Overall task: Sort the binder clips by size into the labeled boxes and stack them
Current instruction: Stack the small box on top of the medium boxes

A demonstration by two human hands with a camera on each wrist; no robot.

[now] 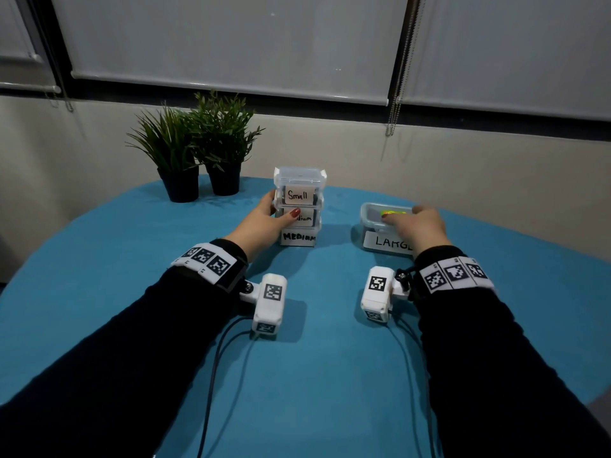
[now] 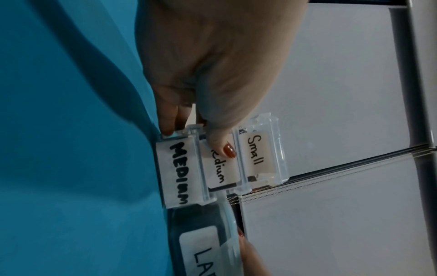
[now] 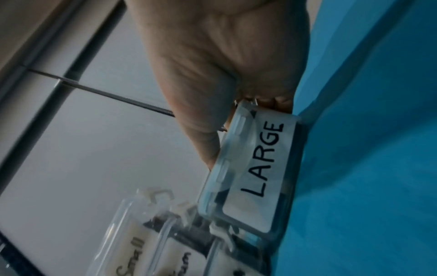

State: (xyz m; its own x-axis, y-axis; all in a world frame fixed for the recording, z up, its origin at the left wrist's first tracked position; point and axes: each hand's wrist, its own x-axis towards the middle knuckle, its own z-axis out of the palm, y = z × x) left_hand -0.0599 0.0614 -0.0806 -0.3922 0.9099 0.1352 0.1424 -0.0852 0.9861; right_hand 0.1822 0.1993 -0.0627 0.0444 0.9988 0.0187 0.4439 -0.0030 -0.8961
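Head view: three clear boxes stand stacked near the tabletop's far edge, Small box on top, two Medium boxes beneath. Left hand grips the stack's left side, thumb across the middle label. Right hand rests over the Large box, to the stack's right. Left wrist view: thumb presses the middle box, fingers curled behind. Right wrist view: fingers curl around the Large box's far end, thumb along its lid.

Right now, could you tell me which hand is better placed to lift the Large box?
The right hand: it already rests on the Large box, while the left hand grips the three-box stack.
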